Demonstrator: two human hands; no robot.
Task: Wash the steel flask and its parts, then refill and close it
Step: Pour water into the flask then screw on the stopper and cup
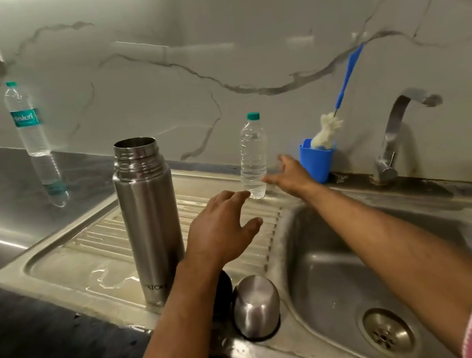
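steel flask stands upright on the ribbed drainboard, mouth uncovered, threads visible. all positions below are given relative to the flask.

steel cup lid sits inverted, near the flask's base on the sink side, at the front edge of the drainboard. a dark part lies between the lid and the flask base, mostly hidden by the left forearm; cannot tell what it is.

small water bottle, green cap on, stands upright behind the flask and toward the sink basin, at the drainboard's far corner.

left hand hovers just beside the flask on the basin side, fingers spread and relaxed, holding nothing, not touching the flask.

right hand is stretched out to the small water bottle, fingers extended and parted, thumb side near the bottle's lower half; blurred, so contact cannot be confirmed. no grasp is closed.

beyond the small bottle from the flask: blue cup holding a bottle brush, then the tap.

large water bottle stands on the counter well apart from the flask, on the side away from the basin, near the wall.
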